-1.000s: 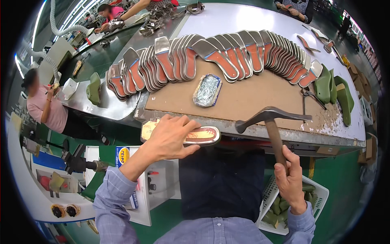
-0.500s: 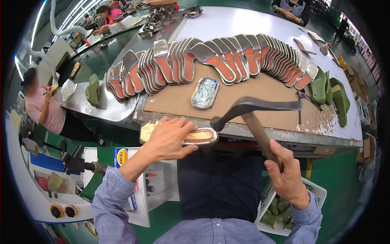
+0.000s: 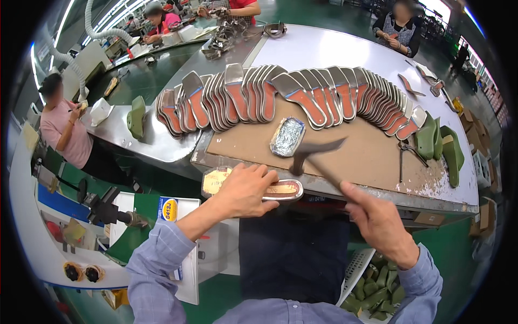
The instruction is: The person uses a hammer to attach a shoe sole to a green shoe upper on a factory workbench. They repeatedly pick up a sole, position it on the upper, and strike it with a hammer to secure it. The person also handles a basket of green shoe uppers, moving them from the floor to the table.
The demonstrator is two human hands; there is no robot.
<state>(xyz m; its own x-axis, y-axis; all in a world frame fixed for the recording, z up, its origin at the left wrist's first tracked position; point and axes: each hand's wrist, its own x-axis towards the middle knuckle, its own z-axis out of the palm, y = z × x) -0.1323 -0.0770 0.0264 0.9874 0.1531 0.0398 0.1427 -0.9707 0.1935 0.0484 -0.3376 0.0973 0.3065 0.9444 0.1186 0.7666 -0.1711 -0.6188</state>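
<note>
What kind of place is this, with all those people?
Probably a shoe workshop or factory: there's a curved row of insole-shaped pieces, green foot-shaped forms at the right of the table, and a hammer in the person's right hand.

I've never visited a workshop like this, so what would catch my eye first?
Probably the long curved row of reddish insoles fanned across the worktable. Next, front and centre, the right hand grips a blurred hammer near the sole-shaped piece under the left hand. Green forms lie in a white crate at lower right.
</note>
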